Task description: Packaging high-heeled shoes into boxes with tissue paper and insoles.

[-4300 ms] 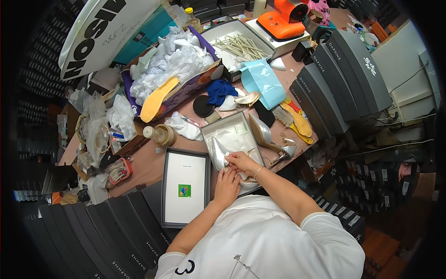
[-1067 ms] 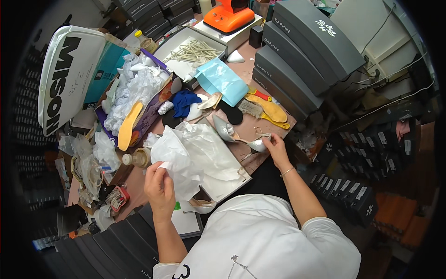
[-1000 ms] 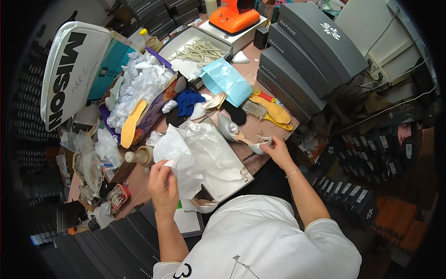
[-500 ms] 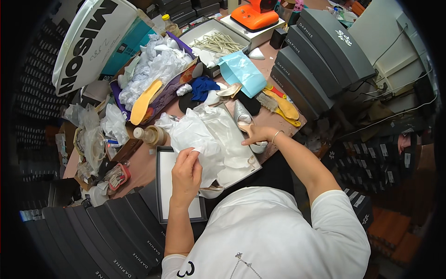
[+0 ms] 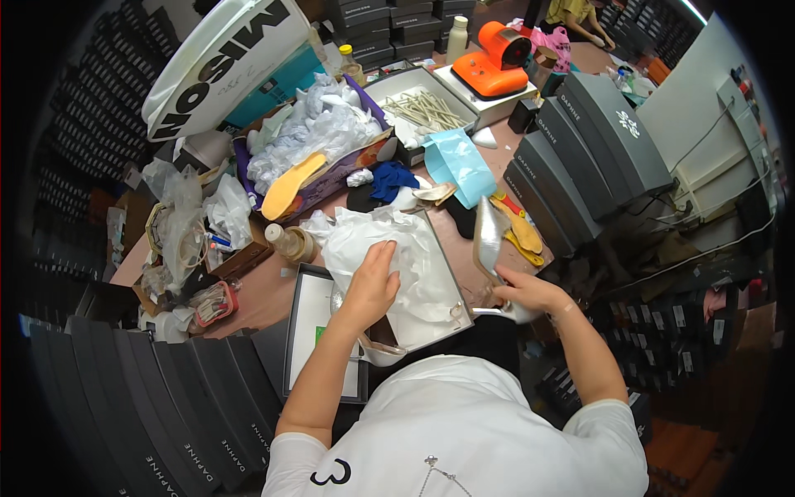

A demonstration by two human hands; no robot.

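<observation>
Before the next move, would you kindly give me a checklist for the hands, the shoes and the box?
1. Silver shoe in hand: ok, the right hand holds the silver shoe.
2. Left hand gripping the white tissue: cannot tell; it is over the tissue, but contact underneath is hidden.
3. Box uncovered: ok, the lid is off, to its left.
4. Second shoe fully visible: not ok, the left forearm covers part of it.
5. Tissue lying smooth: not ok, it is crumpled.
</observation>
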